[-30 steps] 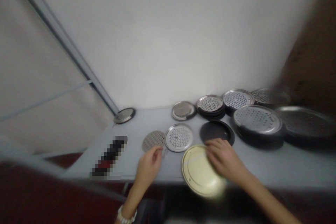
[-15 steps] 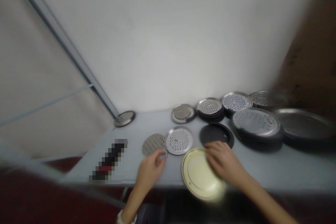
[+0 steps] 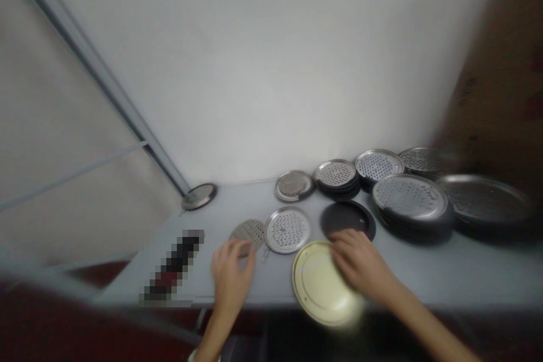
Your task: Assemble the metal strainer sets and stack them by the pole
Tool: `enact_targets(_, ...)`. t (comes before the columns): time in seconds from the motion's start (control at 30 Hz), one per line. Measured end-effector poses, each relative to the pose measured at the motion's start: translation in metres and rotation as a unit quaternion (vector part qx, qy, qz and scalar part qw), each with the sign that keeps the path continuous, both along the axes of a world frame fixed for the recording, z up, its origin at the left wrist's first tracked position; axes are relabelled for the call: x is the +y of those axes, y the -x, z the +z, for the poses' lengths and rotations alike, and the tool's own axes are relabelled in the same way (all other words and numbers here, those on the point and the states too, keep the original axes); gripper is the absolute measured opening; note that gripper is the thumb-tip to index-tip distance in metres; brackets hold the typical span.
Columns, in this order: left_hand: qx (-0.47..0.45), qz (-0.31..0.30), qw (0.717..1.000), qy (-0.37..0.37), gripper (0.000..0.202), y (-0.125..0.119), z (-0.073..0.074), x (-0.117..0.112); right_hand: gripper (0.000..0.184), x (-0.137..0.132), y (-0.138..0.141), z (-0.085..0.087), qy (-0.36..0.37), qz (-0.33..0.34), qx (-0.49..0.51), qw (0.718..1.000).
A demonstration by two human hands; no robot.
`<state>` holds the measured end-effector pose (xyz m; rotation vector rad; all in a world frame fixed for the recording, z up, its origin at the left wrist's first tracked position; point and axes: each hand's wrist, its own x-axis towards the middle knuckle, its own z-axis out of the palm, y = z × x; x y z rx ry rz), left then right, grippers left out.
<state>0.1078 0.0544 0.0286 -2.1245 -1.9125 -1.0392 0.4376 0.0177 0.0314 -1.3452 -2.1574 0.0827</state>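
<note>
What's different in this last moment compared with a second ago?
The left hand has slid leftward, away from the small wire ring, and now sits at the edge of the perforated metal disc. The right hand stayed on the pale gold metal disc, and the stacked perforated pans stayed put.

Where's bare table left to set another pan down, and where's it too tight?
Bare table lies front right, beyond the right hand and below the large pan stack, and back left, between the wall-side disc and the steel tray. Crowded: back right, where the perforated pans nearly touch.
</note>
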Motion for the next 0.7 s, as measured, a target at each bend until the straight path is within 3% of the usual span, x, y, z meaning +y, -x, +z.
enact_targets(0.17,0.082,0.01,0.996,0.031,0.039,0.001,-0.01,0.004,0.026,0.0,0.0,0.001,0.006,0.001,-0.001,1.0)
enact_targets(0.5,0.072,0.001,0.997,0.037,0.025,0.019,-0.007,0.011,0.024,0.0,-0.001,0.0,-0.001,0.003,0.024,1.0)
enact_targets(0.7,0.079,-0.005,0.997,0.022,0.027,0.022,-0.011,0.013,0.021,0.005,-0.008,0.0,-0.056,-0.042,0.192,0.979)
